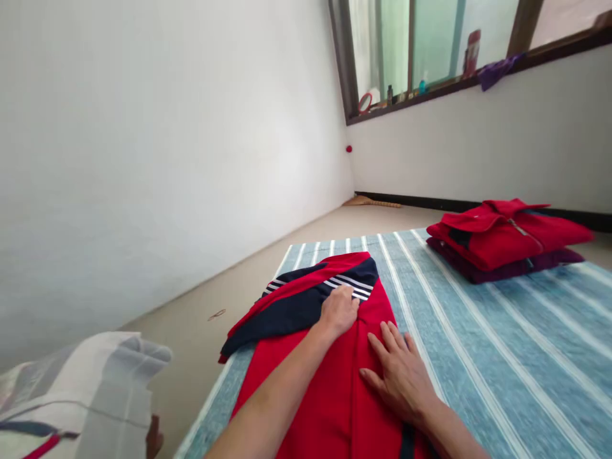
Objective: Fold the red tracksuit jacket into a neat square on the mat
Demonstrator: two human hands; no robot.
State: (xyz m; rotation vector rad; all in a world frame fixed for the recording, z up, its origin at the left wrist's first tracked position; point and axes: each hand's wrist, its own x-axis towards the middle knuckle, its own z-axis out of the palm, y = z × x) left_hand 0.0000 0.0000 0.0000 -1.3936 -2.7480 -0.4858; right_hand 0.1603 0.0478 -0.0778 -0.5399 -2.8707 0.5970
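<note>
A red jacket [306, 395] with navy panels and white stripes lies partly folded in front of me, one sleeve [291, 315] laid across its upper part and hanging past the left edge of the cloth. My left hand [339, 310] is closed on the sleeve near the white stripes, its fingertips curled out of sight. Flat on the red body, my right hand [401, 373] rests with fingers spread. Beneath the jacket is a blue cloth with white stripes [459, 357].
Folded garments, a red one [507, 236] over a dark purple one [478, 268], are stacked at the right. A grey-and-white striped fabric [95, 389] sits lower left. A hand broom [373, 201] lies by the wall corner. Small items line the window sill [430, 92].
</note>
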